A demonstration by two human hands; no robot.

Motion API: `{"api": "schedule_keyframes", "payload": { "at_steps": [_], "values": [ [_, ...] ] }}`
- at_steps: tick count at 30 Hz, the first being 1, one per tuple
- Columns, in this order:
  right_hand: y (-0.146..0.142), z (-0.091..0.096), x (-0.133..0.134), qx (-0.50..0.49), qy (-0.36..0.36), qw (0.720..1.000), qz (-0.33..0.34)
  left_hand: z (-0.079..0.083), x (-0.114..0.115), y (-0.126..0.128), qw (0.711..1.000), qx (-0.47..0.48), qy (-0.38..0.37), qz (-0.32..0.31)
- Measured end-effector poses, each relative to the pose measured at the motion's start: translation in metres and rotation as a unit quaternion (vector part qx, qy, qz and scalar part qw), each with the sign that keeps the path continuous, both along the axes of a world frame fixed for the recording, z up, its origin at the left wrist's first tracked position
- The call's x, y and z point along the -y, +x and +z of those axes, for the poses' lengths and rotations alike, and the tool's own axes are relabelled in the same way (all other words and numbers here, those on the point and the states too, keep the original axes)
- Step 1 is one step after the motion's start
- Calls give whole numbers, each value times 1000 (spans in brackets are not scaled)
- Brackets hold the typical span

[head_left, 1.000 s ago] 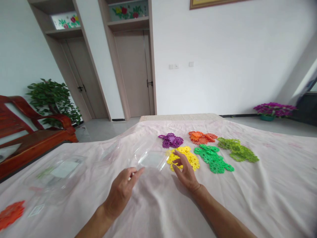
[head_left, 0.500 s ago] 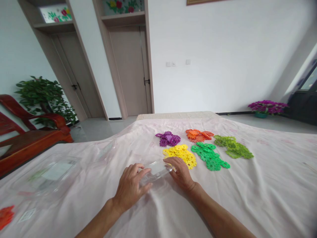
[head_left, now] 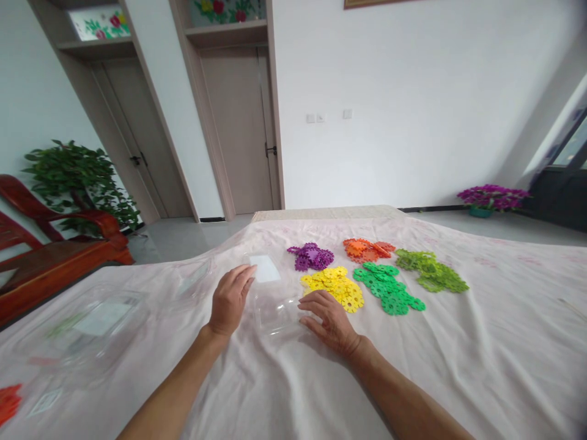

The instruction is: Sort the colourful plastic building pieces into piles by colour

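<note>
A clear plastic box (head_left: 275, 311) lies open on the pink cloth between my hands, its lid (head_left: 263, 269) with a white label tipped back. My left hand (head_left: 229, 299) rests against the lid's left edge, fingers stretched out. My right hand (head_left: 328, 318) lies flat beside the box's right edge, fingers apart, just below a yellow pile of flat flower-shaped pieces (head_left: 337, 286). Beyond it lie a purple pile (head_left: 312, 256), an orange pile (head_left: 367, 249), a green pile (head_left: 389, 288) and a lime pile (head_left: 431, 272).
More clear plastic boxes (head_left: 98, 321) lie on the cloth at the left, with orange pieces (head_left: 8, 403) at the far left edge. A red wooden chair (head_left: 50, 244) and a potted plant (head_left: 77, 177) stand left of the table. Doors are behind.
The clear box was held between both hands half a second ago; now it lies on the cloth with its lid swung open and back. My left hand has moved up to the lid.
</note>
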State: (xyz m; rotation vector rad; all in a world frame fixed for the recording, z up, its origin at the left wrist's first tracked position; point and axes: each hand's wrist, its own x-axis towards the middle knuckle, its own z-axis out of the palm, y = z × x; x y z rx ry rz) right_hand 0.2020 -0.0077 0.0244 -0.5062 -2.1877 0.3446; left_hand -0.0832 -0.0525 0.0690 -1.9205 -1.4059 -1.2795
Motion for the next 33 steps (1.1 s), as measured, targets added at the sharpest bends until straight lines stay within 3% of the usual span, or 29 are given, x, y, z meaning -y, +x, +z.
{"api": "schedule_keyframes", "payload": {
  "at_steps": [6, 9, 12, 16, 20, 24, 26, 29, 33],
  "values": [
    [0, 2, 4, 4, 11, 1000, 16, -14, -39, -4, 978, -123, -110, 125],
    [0, 3, 5, -3, 11, 1000, 24, -13, -46, -1, 965, -146, -179, 128],
    [0, 4, 7, -7, 7, 999, 40, -6, -52, -2, 959, -114, -248, 79],
    [0, 3, 10, -11, -3, 999, 48, 1, -50, -4, 963, -11, -269, -5],
    [5, -3, 0, -54, 1, 998, -41, -12, -31, 6, 967, 170, -188, 14],
    [21, -12, -28, -46, 9, 973, -226, -39, -10, 18, 891, 413, -178, 55],
    [31, -17, -43, -3, 5, 956, -294, -50, -4, 20, 852, 489, -178, 54],
    [40, -21, -62, 62, -10, 937, -342, -59, 0, 21, 817, 542, -196, 25],
    [39, -14, -81, 138, -53, 923, -356, -61, 2, 22, 799, 556, -227, -31]
  ]
}}
